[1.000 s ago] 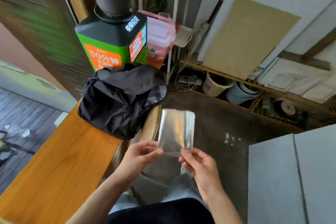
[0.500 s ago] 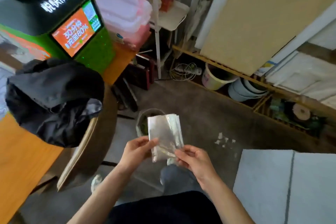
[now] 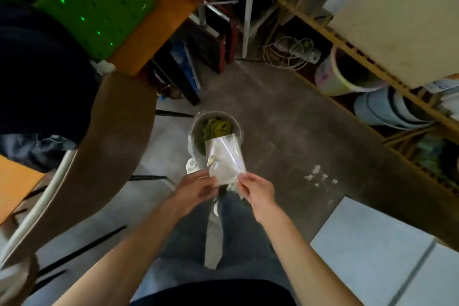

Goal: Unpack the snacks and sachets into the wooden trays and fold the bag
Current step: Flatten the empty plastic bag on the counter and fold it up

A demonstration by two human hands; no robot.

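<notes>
I pinch the folded clear bag [image 3: 226, 161] between left hand [image 3: 196, 190] and right hand [image 3: 257, 192] over the bin [image 3: 215, 131]; next, I judge, let it drop in.

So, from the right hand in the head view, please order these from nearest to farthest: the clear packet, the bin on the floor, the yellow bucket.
1. Clear packet: pinched by the right hand.
2. Bin: just ahead, on the floor.
3. Yellow bucket: far right, by the shelf.
</notes>
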